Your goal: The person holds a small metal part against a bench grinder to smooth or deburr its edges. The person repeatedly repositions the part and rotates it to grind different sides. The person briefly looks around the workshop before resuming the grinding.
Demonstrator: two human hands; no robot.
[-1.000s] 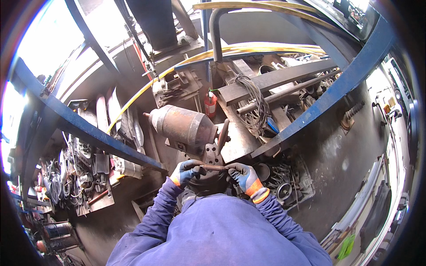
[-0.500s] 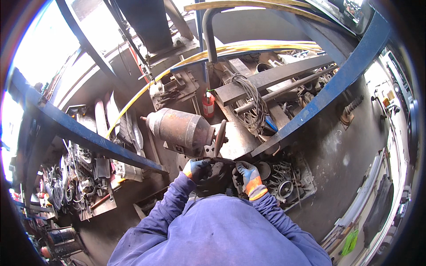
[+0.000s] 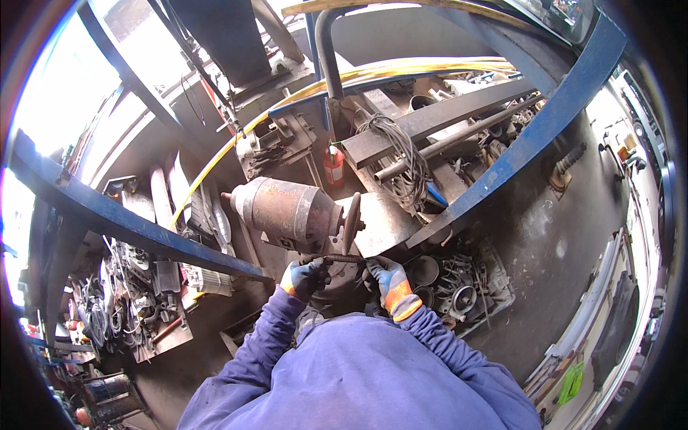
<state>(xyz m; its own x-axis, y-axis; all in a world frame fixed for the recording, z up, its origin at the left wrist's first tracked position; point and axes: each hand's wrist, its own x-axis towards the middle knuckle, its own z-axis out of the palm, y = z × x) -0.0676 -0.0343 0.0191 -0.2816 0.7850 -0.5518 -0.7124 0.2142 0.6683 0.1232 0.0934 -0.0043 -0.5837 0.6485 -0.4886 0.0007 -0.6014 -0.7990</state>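
Closest in, the left hand (image 3: 308, 277) and the right hand (image 3: 385, 276), both in gloves (image 3: 395, 288) with orange cuffs (image 3: 406, 308), pinch a thin ridged rod (image 3: 344, 258), one at each end, so the grip is narrow and the middle is bare. The rod lies crosswise in the air, by the bottom edge of a round wheel (image 3: 351, 225); I can't tell if they touch, or if the wheel is turning. If it is turning, it could grab a glove, because the hands are so near. The rod could also twist or jump loose, since it is held only by its ends, and it could fall. The rod looks dark brown, short and straight, with rings all along it, like a screw or a tight spring; it is too small to say which. Farther out, a rusty, barrel-shaped machine (image 3: 283, 208) sits just left of the wheel. The left edge of a shiny metal plate (image 3: 390, 223) shows on the wheel's right, and a red bottle (image 3: 334, 169) stands past the plate's far left corner.
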